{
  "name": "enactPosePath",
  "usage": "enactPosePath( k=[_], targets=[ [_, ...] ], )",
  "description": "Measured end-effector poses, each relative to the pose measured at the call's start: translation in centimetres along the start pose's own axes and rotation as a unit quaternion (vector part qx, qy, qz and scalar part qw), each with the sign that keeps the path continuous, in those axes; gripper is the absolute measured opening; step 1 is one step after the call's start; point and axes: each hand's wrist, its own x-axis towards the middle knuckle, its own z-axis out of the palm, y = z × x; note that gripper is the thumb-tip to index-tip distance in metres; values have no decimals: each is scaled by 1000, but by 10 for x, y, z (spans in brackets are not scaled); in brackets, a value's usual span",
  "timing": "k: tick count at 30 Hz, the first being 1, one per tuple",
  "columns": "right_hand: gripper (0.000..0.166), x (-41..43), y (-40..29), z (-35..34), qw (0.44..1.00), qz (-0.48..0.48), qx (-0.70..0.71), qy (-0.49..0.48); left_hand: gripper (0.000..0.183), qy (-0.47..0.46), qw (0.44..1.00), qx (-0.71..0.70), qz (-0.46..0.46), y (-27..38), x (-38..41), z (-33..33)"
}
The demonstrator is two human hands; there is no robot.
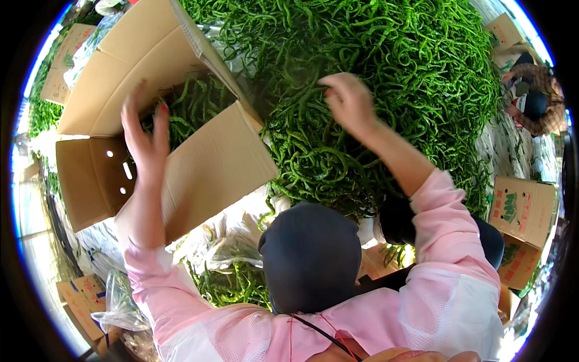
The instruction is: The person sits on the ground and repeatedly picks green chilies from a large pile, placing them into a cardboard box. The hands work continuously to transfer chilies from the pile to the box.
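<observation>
A large heap of long green chili peppers (420, 68) lies in front of me. To its left stands an open cardboard box (217, 163) with its flaps spread, and green chili peppers (199, 104) lie inside. My left hand (147, 131) is over the box opening, fingers apart and blurred, holding nothing that I can see. Over the near part of the heap is my right hand (350, 104), its fingers bent. Motion blur and the angle hide whether a pepper is between those fingertips.
Printed cardboard boxes (522, 210) are stacked at the right. Another person (533, 99) sits beyond the heap at far right. A taped carton (86, 303) and clear plastic bag (122, 301) lie at lower left. Bagged peppers (235, 283) are beside my knee (312, 258).
</observation>
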Motion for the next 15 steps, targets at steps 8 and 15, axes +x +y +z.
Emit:
enactPosePath(
  k=[8, 15],
  targets=[
    [21, -37, 121, -76, 899, 164, -163, -373, 24, -228, 688, -636, -265, 124, -111, 74],
    [13, -28, 11, -79, 823, 474, 236, -206, 35, -356, 540, -651, -397, 151, -131, 179]
  ],
)
